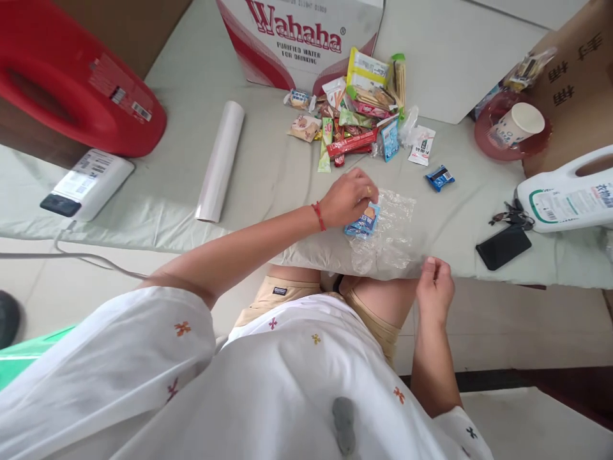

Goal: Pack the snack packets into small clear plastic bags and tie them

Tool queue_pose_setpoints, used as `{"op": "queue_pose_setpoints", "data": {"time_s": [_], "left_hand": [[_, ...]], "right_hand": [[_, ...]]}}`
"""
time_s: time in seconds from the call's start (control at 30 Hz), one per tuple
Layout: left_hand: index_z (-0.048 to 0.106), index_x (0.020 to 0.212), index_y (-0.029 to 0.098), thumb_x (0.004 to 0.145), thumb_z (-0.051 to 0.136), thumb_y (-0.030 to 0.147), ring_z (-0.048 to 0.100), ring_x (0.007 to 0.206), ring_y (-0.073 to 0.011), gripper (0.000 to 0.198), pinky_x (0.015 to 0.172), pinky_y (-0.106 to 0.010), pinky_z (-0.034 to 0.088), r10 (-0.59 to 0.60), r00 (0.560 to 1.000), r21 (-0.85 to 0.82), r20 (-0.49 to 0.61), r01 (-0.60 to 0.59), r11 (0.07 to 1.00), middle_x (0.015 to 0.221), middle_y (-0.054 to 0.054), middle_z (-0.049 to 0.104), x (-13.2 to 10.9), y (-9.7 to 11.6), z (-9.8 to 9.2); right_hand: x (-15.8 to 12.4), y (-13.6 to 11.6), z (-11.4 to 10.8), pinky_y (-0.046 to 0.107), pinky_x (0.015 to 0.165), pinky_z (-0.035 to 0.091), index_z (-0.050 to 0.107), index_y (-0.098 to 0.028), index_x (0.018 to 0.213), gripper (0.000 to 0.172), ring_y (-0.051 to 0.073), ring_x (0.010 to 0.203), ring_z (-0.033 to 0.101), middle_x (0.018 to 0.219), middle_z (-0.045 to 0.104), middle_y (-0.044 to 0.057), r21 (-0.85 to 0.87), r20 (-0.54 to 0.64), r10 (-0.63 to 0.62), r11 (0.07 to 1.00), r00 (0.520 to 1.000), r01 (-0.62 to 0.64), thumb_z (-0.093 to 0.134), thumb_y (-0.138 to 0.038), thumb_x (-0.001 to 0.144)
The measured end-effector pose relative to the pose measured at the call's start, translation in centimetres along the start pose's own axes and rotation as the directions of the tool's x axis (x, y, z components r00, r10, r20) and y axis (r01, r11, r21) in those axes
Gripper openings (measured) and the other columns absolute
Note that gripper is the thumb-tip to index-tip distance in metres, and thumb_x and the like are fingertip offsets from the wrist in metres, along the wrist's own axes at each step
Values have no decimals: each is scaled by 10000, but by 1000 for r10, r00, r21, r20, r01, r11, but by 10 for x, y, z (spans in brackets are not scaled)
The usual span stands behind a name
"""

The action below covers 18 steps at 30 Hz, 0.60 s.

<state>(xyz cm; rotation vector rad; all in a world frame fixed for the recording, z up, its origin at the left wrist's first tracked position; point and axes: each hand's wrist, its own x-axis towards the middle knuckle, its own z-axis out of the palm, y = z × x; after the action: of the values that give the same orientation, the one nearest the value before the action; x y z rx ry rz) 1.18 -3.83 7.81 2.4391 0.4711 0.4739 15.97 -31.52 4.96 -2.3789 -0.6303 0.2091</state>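
Note:
A sheet of clear plastic film lies crinkled near the table's front edge. On its left part is a small blue snack packet. My left hand, with a red cord at the wrist, reaches across from the left; its curled fingers close on the packet's upper edge, and the thumb is partly hidden. At the table edge, just right of the film, my right hand is closed with thumb and fingers pressed together. Whatever it pinches is too thin to make out. A darker blue wrapped snack lies beyond the film.
A heap of wrapped snacks lies before a Wahaha carton. Left are a film roll, a red jug and a white device. Right are a paper cup, a phone, keys and a white jug.

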Motion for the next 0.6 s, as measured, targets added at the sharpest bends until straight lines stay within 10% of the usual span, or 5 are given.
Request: {"op": "queue_pose_setpoints", "data": {"time_s": [0.13,0.3,0.6], "left_hand": [[773,1230,253,1007,503,352,510,1480,-295,364,1254,-555,318,-25,987,-2,156,26,1000,1435,-51,718,-11,-11,23],[739,1326,296,1051,465,422,443,1558,-252,408,1330,-564,123,-103,972,-14,209,108,994,1531,-16,654,-11,-23,46],[741,1340,308,1055,458,434,439,1564,-221,420,1342,-533,111,-106,974,-51,200,118,992,1535,-1,649,-11,-27,46]], "right_hand": [[5,-9,3,376,770,484,677,-165,1047,563,246,798,645,898,719,127,-64,5,-142,988,990,142,441,-673,995],[-32,-21,17,310,744,520,714,-189,933,262,185,795,654,908,681,85,-21,-24,-526,851,850,525,498,-320,1006],[-64,-5,48,295,692,501,797,-196,1158,395,196,780,696,892,760,83,-109,206,-591,778,780,619,474,-414,1098]]}}
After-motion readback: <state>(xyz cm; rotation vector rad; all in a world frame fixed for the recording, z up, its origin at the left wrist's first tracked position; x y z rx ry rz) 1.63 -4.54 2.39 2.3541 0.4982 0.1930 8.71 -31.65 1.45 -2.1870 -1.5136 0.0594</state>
